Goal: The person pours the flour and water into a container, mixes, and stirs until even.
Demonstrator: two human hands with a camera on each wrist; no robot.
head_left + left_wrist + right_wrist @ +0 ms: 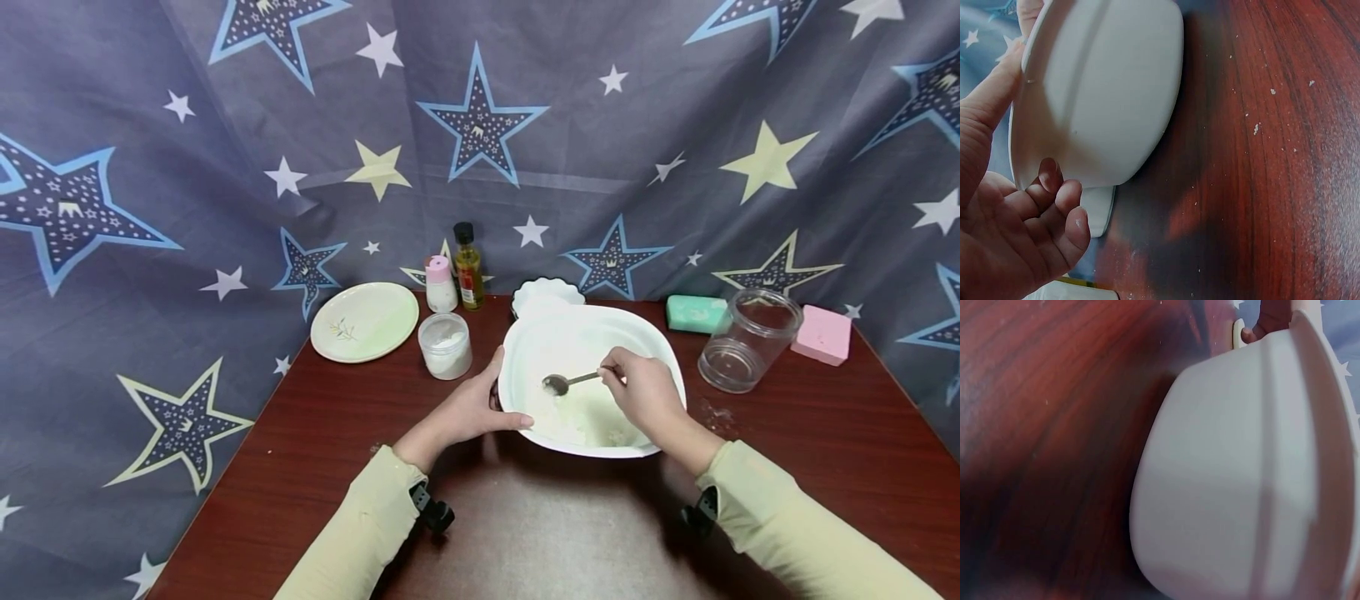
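A white oval basin is in the middle of the table, with white powdery stuff spread over its bottom. My left hand grips the basin's left rim, thumb on top; in the left wrist view its other fingers curl at the outer wall. Between the thumb and fingers of my right hand is the handle of a metal spoon. The spoon's bowl is inside the basin, with some white stuff on it. Only the basin's outer wall fills the right wrist view; the right hand is hidden there.
Left of the basin are a jar of white powder, a plate, a pink-capped shaker and an oil bottle. Behind it is a scalloped dish. To the right are a clear jar, a green box and a pink block.
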